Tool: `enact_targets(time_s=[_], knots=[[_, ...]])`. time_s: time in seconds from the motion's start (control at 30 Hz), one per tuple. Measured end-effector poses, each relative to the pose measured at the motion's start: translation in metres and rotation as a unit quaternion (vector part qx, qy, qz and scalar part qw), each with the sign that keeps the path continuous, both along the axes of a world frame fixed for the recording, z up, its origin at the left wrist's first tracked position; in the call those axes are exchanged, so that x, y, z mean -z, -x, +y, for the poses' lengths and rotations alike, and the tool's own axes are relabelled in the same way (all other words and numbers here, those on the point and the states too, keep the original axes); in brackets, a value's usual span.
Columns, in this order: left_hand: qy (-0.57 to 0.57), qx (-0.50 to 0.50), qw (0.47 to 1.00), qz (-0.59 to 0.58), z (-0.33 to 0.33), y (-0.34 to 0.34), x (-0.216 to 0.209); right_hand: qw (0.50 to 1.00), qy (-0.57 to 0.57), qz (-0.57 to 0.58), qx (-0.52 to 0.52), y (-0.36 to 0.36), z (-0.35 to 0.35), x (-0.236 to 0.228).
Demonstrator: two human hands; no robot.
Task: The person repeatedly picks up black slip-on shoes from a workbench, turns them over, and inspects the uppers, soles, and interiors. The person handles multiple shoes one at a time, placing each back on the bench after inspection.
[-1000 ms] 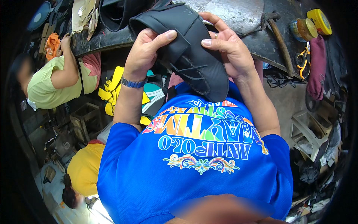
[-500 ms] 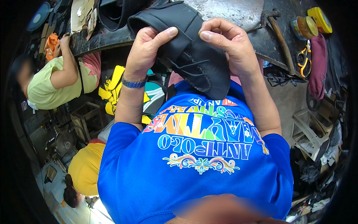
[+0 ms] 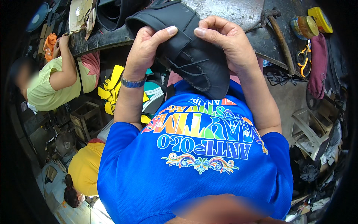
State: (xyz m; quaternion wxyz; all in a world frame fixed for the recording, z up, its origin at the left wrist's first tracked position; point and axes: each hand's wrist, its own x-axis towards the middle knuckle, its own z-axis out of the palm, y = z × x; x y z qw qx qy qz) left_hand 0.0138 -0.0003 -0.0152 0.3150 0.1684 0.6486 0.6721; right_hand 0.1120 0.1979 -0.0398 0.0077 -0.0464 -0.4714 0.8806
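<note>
A black leather shoe upper (image 3: 209, 63) hangs over the edge of the workbench, toe end down in front of my blue shirt. Rough stitching and loose lace-like cords run along its lower part. My left hand (image 3: 148, 44) is closed on its left side, thumb on top near an overlapping strap and fingers hidden behind. At the upper's right edge, my right hand (image 3: 225, 39) holds thumb and forefinger pinched together. Whatever lies between those fingertips is too small to make out. A watch (image 3: 133, 82) circles my left wrist.
On the dark bench (image 3: 115, 40) lie a hammer (image 3: 281, 41), jars (image 3: 304, 28) and orange-handled scissors (image 3: 304, 59). A maroon cloth (image 3: 318, 67) hangs at right, above a pale stool (image 3: 311, 136). Yellow pieces (image 3: 112, 84) sit below. Co-workers in light green (image 3: 48, 86) and yellow (image 3: 87, 168) are at left.
My right hand has shifted slightly left and up, its fingertips still pinched. The shoe upper has moved slightly, with my left hand keeping its hold.
</note>
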Motion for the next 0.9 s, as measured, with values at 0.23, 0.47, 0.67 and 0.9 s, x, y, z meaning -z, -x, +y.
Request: enact_targets(time_s=[0.23,0.47,0.67,0.9], knots=[[0.025,-0.005,1.0,0.014,0.001,-0.001,-0.003,1.0,0.006,0.019,0.0,-0.001,0.001,-0.002],[0.047,0.032,0.998,0.022,-0.001,0.0,-0.003,0.999,0.005,0.049,-0.016,0.001,0.0,0.003],[0.049,0.047,0.998,0.01,-0.001,0.002,-0.005,0.997,0.055,0.046,-0.042,0.002,0.004,0.007],[0.026,0.047,0.999,0.003,0.004,0.001,-0.006,0.995,0.077,0.044,-0.037,0.003,0.005,0.011]])
